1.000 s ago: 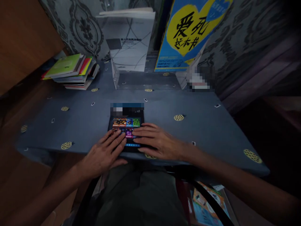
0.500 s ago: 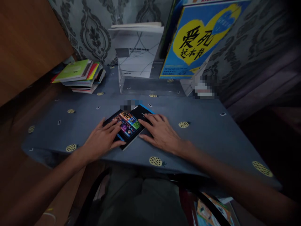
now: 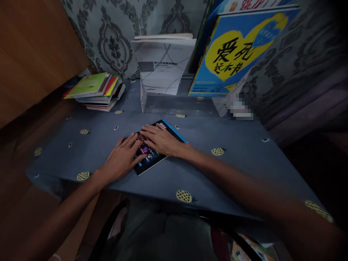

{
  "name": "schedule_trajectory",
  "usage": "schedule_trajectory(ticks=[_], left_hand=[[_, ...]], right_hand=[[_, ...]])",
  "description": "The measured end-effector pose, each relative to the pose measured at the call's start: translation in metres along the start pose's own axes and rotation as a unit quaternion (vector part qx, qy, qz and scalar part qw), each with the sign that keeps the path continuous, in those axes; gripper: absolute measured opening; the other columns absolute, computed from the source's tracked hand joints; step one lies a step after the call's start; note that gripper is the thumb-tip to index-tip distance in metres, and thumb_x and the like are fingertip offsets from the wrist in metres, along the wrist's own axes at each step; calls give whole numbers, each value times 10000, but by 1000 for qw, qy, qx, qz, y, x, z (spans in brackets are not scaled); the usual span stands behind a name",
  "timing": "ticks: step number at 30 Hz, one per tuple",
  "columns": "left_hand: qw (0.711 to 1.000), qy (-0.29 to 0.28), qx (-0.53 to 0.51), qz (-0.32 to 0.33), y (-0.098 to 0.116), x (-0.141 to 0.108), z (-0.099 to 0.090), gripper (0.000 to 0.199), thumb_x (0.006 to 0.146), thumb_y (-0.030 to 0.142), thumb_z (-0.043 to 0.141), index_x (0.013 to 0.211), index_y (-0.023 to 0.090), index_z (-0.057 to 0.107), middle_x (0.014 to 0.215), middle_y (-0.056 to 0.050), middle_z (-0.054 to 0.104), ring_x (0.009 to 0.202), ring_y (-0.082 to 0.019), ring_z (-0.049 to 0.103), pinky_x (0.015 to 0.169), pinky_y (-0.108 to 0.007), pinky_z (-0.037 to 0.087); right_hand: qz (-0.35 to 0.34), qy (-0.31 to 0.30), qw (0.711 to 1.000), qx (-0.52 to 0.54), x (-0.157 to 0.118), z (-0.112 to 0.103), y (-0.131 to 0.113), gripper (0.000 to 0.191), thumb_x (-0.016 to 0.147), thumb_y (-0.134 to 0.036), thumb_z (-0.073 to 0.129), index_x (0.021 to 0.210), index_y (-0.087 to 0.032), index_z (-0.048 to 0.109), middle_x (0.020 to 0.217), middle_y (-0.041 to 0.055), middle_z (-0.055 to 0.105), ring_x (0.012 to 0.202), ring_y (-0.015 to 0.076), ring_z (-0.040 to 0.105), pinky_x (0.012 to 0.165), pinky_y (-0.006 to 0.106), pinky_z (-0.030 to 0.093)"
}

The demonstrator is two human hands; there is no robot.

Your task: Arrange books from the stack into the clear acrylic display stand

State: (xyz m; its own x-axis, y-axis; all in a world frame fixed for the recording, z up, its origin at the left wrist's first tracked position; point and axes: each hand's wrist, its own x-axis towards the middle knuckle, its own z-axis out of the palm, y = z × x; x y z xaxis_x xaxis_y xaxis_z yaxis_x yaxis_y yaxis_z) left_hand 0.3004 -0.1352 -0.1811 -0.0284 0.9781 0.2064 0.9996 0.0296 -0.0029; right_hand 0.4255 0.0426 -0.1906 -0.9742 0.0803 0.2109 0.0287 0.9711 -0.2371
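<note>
A thin book with a black cover, a grid of colourful pictures and a blue edge strip (image 3: 149,156) lies flat and slanted on the table. On its left part rests my left hand (image 3: 121,157), palm down, fingers stretched out over the cover. My right hand (image 3: 162,140) lies flat across the upper middle of the cover, fingers extended to the left and hiding many of the pictures. The fingertips of both hands are close together near the book's left side. Neither hand grips anything.
The table wears a grey-blue pineapple-print cloth (image 3: 201,174). A stack of books (image 3: 95,90) stands at the back left. Behind, a clear stand (image 3: 176,105) holds a white booklet (image 3: 165,69) and a blue book with a yellow heart (image 3: 236,54). A blurred-out item (image 3: 241,110) sits at the right.
My right hand has slid left across the cover from its right side, closer to my left hand. The view has tilted slightly, so the scene sits lower in the picture.
</note>
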Motion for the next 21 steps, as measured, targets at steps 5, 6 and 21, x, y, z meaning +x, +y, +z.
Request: schedule_trajectory(ticks=[5,6,21], left_hand=[[998,-30,-54,2,-8,-4,0,602,1010,584,393,1406,138,469,1552,-211,466,1480,-315,396,1182,-540,352],[998,-31,-63,-1,-9,-4,1,636,1005,595,395,1435,128,439,1553,-213,464,1488,-313,383,1187,-538,346],[995,-14,-100,-17,-13,-7,9,815,973,655,416,1533,80,274,1548,-258,449,1478,-319,398,1191,-499,327]], right_hand=[[2,5,1000,5,-3,5,4,451,1042,-321,402,1450,-175,528,1547,147,494,1483,280,395,1207,577,295],[0,7,1000,7,-3,6,5,453,1043,-330,399,1450,-179,529,1547,147,493,1484,282,394,1204,583,296],[-28,-1,1000,6,-25,3,1,464,1047,-279,404,1479,-138,497,1549,134,494,1497,284,368,1222,564,282]])
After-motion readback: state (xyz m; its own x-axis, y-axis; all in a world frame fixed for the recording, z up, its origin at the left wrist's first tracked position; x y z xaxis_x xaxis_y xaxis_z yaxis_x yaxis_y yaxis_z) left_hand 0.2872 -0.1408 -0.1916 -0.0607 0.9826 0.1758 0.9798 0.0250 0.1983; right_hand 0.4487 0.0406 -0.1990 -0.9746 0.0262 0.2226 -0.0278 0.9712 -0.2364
